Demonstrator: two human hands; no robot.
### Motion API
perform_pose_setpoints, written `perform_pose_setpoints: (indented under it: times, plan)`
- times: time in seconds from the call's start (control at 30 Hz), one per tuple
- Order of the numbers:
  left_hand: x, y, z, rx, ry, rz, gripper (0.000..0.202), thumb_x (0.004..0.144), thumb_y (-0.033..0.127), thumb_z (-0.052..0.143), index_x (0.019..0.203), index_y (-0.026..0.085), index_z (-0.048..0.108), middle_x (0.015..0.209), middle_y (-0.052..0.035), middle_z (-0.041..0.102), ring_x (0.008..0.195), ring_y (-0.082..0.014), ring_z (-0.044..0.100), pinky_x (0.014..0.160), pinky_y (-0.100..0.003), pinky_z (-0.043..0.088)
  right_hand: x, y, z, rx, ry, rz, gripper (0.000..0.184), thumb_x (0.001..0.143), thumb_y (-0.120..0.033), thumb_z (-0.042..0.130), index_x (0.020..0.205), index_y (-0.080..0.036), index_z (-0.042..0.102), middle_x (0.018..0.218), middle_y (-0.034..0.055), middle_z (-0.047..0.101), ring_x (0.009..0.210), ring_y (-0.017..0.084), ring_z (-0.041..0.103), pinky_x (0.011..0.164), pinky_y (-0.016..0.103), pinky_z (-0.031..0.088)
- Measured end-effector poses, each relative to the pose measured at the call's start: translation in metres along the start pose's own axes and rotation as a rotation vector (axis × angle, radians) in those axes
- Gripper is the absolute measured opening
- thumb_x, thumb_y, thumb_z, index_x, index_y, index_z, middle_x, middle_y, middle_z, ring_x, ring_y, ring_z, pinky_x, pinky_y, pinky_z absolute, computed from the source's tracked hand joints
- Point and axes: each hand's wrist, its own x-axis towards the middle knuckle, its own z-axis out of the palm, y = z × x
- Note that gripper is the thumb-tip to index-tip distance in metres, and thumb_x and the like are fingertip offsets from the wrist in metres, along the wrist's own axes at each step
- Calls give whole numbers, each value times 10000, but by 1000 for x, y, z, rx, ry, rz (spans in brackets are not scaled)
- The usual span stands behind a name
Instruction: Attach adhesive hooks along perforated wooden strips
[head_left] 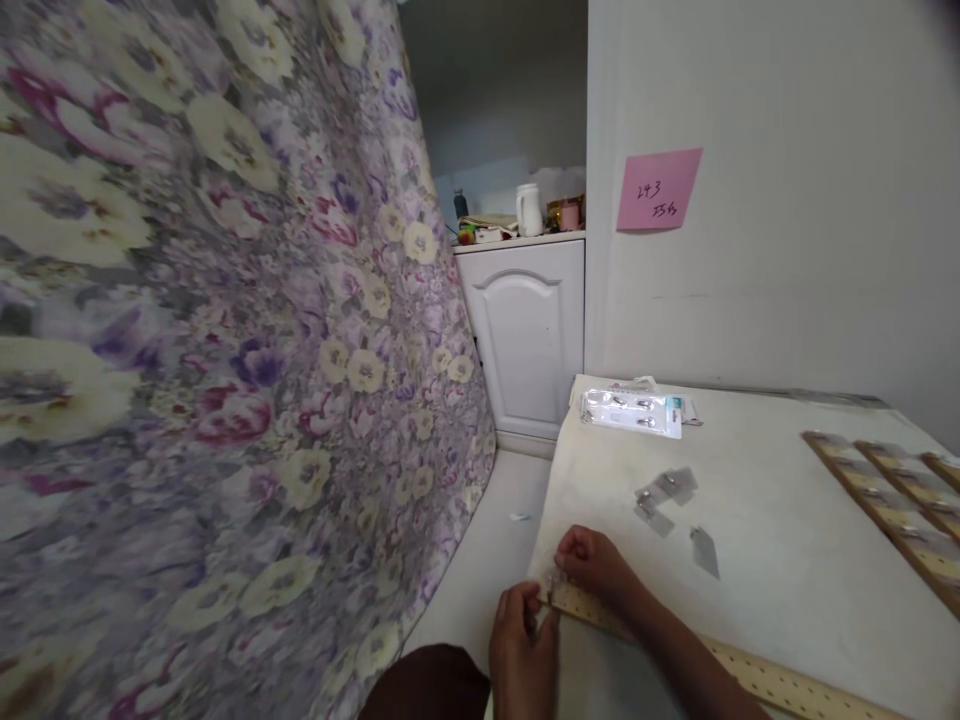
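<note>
Left hand (523,650) grips a pale, hole-dotted strip (772,678), right hand (596,565) pinching clear plastic (554,578).

pale perforated strip (761,671) | along table (795,540) edge | clear piece (555,578) | at strip's end

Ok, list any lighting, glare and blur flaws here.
Head view: the alcove is dimmer than the wall; the plastic pack catches shiny highlights; fine detail between the hands looks soft; a dark blur clouds the upper right corner.
</note>
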Motion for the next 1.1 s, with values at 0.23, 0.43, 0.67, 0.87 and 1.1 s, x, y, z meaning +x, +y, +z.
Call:
perform_pose_setpoints:
  times: [0.23, 0.43, 0.67, 0.87, 1.1]
  plan:
    - [2, -10, 7, 24, 9, 17, 168, 776, 286, 528, 906, 208, 601, 776, -13, 581, 724, -183, 552, 726, -292, 439, -5, -2, -2, -69, 33, 2, 46, 634, -163, 567, 634, -192, 530, 513, -58, 515, 492, 95, 451, 480, 213, 304]
    - [1, -8, 6, -13, 26, 26, 165, 754, 293, 554, 875, 204, 623, 756, -14, 590, 700, -183, 553, 695, -283, 443, -8, -6, -3, -83, 24, -1, 56, 634, -148, 561, 639, -189, 524, 529, -57, 508, 495, 93, 445, 484, 211, 312]
    - [-4, 9, -1, -7, 33, 18, 152, 775, 280, 531, 875, 208, 620, 759, -13, 592, 714, -181, 559, 686, -275, 446, -9, -6, -3, -120, 45, -8, 63, 634, -132, 560, 629, -184, 527, 537, -52, 505, 509, 96, 451, 493, 212, 312]
    - [-1, 1, 2, 2, 14, 62, 150, 776, 254, 525, 879, 217, 628, 784, -19, 616, 753, -188, 578, 703, -276, 448, -10, -6, -3, -123, 42, -18, 50, 642, -143, 571, 649, -179, 538, 548, -47, 521, 525, 104, 472, 509, 215, 334]
    - [-1, 0, 1, 3, 5, 64, 129, 786, 239, 517, 846, 226, 629, 803, -19, 633, 786, -195, 584, 732, -279, 439, -9, -3, -3, -123, 47, -19, 69, 653, -135, 583, 651, -186, 536, 562, -43, 540, 550, 109, 490, 528, 214, 354]
